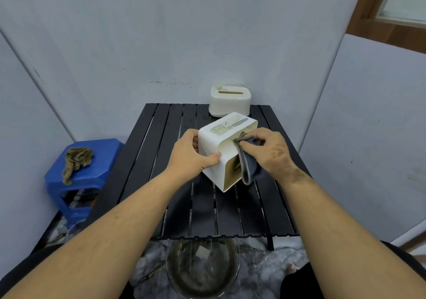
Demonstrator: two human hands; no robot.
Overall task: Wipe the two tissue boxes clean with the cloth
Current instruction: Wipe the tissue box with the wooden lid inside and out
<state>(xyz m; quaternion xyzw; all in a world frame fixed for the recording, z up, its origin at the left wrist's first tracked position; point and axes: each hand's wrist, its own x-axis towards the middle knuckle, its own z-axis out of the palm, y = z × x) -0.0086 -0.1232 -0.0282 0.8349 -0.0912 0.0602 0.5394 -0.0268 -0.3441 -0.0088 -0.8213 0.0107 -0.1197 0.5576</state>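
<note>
At frame centre, the left hand (192, 152) gripped a tilted tissue box (222, 151) over the counter (143, 160), exposing its open underside so the right hand (267, 151), pinching a cloth (247, 169), could wipe inside.

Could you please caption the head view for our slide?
Left hand steadies a tipped tissue box while the right hand wipes inside with a grey cloth.

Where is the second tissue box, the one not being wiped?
In the head view, the second tissue box stands upright at the table's far right edge against the wall, just behind the held box.
</note>
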